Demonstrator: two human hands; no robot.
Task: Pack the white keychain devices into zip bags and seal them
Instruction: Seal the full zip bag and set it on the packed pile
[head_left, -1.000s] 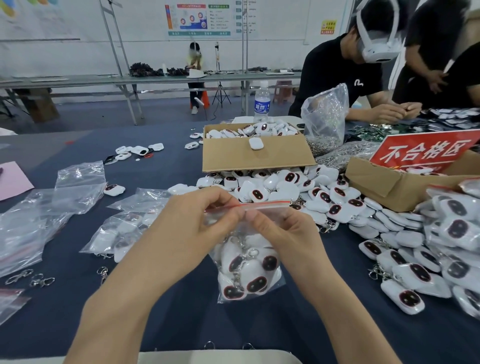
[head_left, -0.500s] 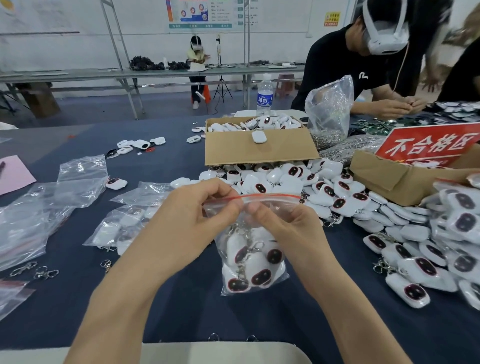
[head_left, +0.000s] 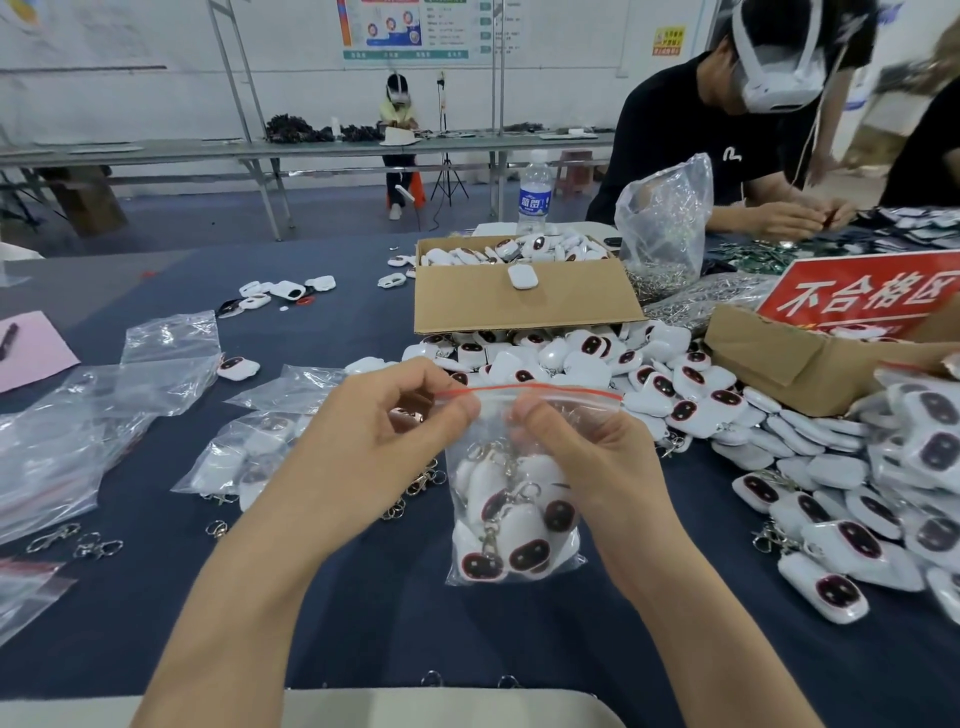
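A clear zip bag (head_left: 514, 525) with a red seal strip hangs upright over the dark blue table, holding several white keychain devices with dark oval faces. My left hand (head_left: 384, 447) pinches the left part of the red strip. My right hand (head_left: 576, 447) pinches the strip just right of it, thumbs nearly touching. The strip's right end sticks out past my right hand. A big loose pile of white keychain devices (head_left: 675, 395) lies behind and to the right of the bag.
An open cardboard box (head_left: 519, 301) of devices stands behind the pile, a second box with a red sign (head_left: 862, 296) at right. Filled and empty bags (head_left: 104, 410) lie left, loose metal rings (head_left: 78, 540) near them. A person in black works across the table.
The bag has dropped slightly and hangs straighter. My fingers have shifted along the red strip, and its right end now shows flat beyond my right hand.
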